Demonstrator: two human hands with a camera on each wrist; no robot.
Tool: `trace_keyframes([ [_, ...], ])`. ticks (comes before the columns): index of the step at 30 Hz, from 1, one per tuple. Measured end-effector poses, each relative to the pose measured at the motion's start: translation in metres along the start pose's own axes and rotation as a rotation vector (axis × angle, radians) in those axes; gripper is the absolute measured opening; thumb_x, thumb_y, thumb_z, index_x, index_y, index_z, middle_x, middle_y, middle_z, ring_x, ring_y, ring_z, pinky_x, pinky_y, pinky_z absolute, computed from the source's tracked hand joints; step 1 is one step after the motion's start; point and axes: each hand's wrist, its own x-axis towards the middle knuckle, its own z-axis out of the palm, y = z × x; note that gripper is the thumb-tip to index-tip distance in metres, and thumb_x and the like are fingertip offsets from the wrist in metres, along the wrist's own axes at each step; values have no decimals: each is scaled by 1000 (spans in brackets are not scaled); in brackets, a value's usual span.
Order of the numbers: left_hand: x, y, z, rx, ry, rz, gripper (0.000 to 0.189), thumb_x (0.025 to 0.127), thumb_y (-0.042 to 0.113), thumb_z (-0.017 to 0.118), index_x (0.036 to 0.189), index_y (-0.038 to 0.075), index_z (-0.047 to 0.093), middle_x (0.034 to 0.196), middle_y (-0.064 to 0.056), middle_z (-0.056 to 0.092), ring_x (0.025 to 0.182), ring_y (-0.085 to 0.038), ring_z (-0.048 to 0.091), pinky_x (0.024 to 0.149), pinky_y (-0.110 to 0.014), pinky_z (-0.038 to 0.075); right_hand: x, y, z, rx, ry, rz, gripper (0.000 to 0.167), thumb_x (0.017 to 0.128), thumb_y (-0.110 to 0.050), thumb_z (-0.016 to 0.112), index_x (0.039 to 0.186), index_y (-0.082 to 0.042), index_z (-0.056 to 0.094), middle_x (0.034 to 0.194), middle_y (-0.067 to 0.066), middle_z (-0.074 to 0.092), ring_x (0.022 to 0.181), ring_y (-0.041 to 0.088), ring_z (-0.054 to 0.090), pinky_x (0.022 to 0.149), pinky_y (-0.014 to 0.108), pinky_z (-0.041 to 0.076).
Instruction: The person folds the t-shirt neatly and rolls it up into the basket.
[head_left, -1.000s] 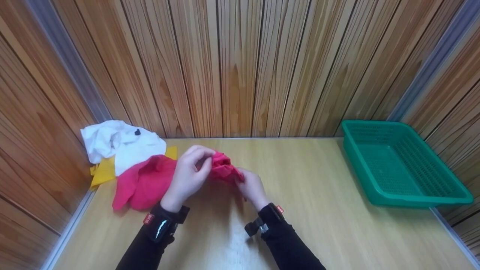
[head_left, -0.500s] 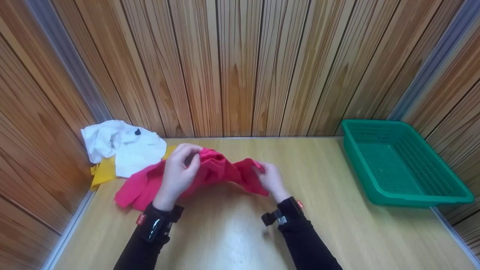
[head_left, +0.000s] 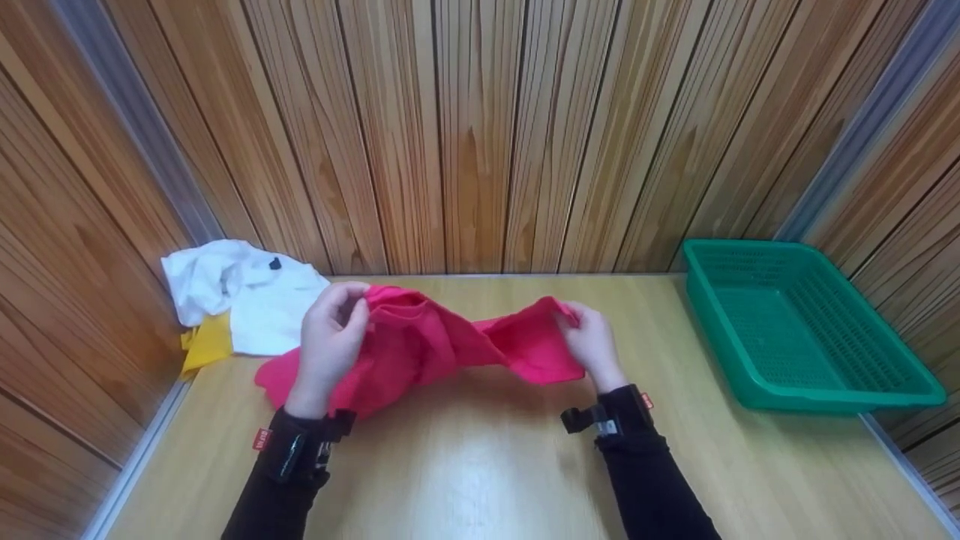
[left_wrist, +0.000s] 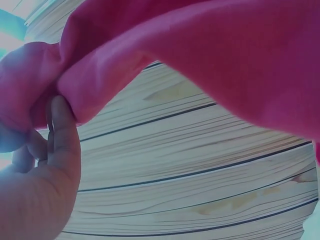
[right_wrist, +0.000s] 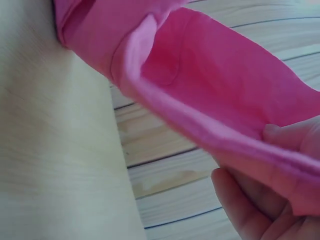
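A pink-red garment [head_left: 420,345] is stretched between both hands above the table, twisted in the middle. Its exact kind is hard to tell. My left hand [head_left: 324,349] pinches the bunched end between thumb and fingers, and a loose part hangs behind that wrist. At the other end, my right hand [head_left: 591,343] holds a flatter panel by its edge. In the right wrist view, the thumb lies on the inner side of the pink fabric [right_wrist: 225,75] and the fingers [right_wrist: 240,205] are below its hem. The left wrist view shows the thumb against the folded cloth [left_wrist: 100,75].
At the back left lie a crumpled white cloth item [head_left: 277,315] with a small dark mark and a yellow cloth [head_left: 208,343] partly under it. A green plastic basket [head_left: 795,401] stands on the right. Wood-panelled walls [head_left: 480,150] enclose the table [head_left: 480,480].
My right hand has moved right, drawing the pink garment out wider. My left hand has shifted slightly left. The garment's loose end has slid right, and its bunched part has spread.
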Motion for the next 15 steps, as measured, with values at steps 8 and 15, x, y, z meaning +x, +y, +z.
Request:
trace_keyframes([
  [8, 3, -4, -8, -93, 54, -53, 18, 98, -1, 53, 112, -5, 64, 103, -14, 66, 91, -20, 64, 81, -25, 52, 5, 0, -31, 33, 37, 68, 22, 95, 1, 58, 114, 8, 68, 110, 25, 68, 105, 39, 64, 91, 49, 50],
  [15, 8, -6, -17, -119, 83, -152, 21, 100, 11, 55, 116, 0, 63, 110, -10, 63, 100, -22, 63, 84, -27, 53, 11, -3, -64, 159, 102, 165, 24, 99, -3, 54, 118, 8, 64, 108, 23, 67, 92, 25, 63, 78, 26, 50],
])
